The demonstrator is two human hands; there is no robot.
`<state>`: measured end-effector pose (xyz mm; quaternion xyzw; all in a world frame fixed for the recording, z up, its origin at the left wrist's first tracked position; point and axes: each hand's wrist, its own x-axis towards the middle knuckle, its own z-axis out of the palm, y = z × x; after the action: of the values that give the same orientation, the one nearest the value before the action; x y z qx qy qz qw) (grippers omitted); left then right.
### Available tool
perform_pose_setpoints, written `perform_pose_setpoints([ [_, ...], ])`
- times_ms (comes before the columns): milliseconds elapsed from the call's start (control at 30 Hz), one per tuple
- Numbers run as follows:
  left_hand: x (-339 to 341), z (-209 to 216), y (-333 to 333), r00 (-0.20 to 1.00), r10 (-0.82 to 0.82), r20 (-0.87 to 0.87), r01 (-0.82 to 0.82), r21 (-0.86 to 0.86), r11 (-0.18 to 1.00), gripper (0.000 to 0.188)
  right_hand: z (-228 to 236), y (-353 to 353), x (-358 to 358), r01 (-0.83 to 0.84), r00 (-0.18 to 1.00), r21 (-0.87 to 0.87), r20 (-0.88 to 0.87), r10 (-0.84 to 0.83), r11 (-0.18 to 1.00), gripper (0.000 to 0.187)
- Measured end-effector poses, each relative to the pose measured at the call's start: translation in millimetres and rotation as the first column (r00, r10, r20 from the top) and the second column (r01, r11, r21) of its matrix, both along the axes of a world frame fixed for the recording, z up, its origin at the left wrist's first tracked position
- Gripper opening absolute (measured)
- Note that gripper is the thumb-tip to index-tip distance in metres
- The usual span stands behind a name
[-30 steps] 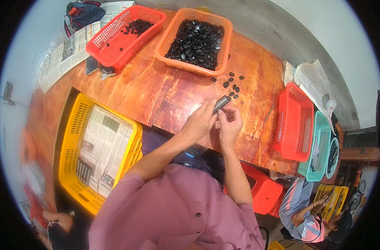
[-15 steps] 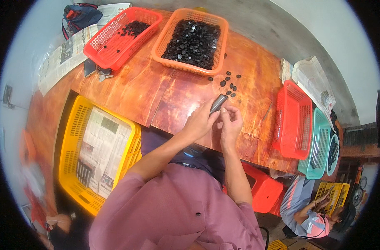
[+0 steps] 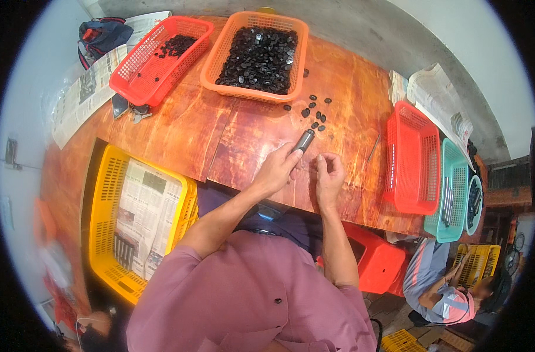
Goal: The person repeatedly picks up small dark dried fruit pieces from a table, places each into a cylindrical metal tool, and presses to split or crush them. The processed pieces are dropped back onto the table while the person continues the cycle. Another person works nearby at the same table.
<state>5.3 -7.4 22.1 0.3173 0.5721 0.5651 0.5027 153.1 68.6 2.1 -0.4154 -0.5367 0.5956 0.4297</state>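
A dark grey metal-looking tube (image 3: 303,142) points away from me, with my left hand (image 3: 275,171) wrapped round its near end. Just to the right of it, my right hand (image 3: 329,179) is curled with its thumb and fingers drawn together, apart from the tube. Whatever may be between those fingers is too small to make out. Several small black oval pieces (image 3: 305,112) lie scattered on the table beyond the tube's far end. Behind them stands an orange basket (image 3: 244,94) heaped with similar black pieces.
A red basket (image 3: 154,94) with a few black pieces stands far left. At right are another red basket (image 3: 413,170) and a green basket (image 3: 455,176) holding tubes. A yellow crate (image 3: 106,205) lined with newspaper holds dark tubes. Another person (image 3: 440,296) sits at lower right.
My right hand has drawn away from the tube's far end, leaving a gap between them. My left hand still grips the tube. The whole view has shifted slightly.
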Motion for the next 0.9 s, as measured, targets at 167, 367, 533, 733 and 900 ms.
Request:
perform_pose_setpoints([
  [167,-4,6,4,0.958,-0.032,0.286,0.04,-0.019,0.999,0.03,-5,0,-1,0.001,0.998,0.119,0.067,-0.009,0.993,0.009],
  [367,-4,7,3,0.941,-0.057,0.334,0.062,-0.004,0.998,0.034,-7,-1,-1,-0.006,0.998,0.095,0.063,0.0,0.995,0.009],
  [533,0,8,3,0.957,-0.05,0.285,0.05,0.008,0.999,0.034,2,-4,-2,-0.009,0.997,0.057,0.08,0.004,0.998,0.008],
  [733,1,4,3,0.962,-0.07,0.262,0.073,-0.001,0.997,0.037,-6,-1,-1,0.004,0.996,0.115,0.091,-0.014,0.993,0.008],
  [900,1,7,4,0.855,-0.05,0.517,0.061,-0.003,0.998,0.042,-12,-1,0,-0.003,0.998,0.098,0.063,-0.003,0.995,0.008],
])
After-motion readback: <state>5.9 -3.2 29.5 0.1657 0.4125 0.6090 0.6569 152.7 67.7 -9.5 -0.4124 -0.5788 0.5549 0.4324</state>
